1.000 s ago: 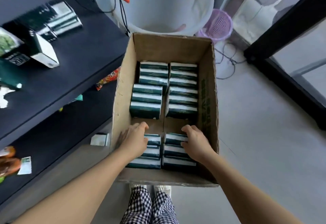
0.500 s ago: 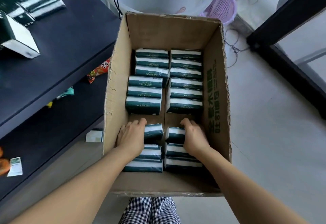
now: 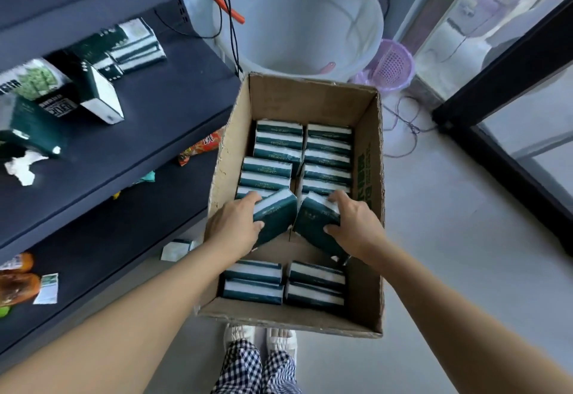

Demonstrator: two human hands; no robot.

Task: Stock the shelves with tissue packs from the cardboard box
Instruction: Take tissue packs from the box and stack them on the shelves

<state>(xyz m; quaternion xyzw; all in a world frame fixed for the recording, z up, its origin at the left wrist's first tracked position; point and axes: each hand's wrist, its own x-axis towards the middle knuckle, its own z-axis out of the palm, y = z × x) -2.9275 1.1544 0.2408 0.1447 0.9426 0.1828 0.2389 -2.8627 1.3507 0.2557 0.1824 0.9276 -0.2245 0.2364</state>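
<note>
- Cardboard box (image 3: 369,176) sits open on the floor at frame centre, beside the dark shelves (image 3: 148,133) on the left
- Left hand (image 3: 234,227) grips one green-and-white tissue pack (image 3: 276,215), fingers curled over its far edge and thumb on its near face; the pack is tilted and raised above the rows
- Right hand (image 3: 356,226) grips a second tissue pack (image 3: 314,223) the same way, tilted towards the first; the two packs lie just beside each other at mid-box
- Remaining packs (image 3: 305,158) stand in two columns at the far end of the box; four more packs (image 3: 282,282) lie at the near end, with bare cardboard between the groups
- Stocked packs (image 3: 136,46) lie on the shelf at upper left
- White tub (image 3: 310,21) stands beyond the box, purple basket (image 3: 393,65) to its right
</note>
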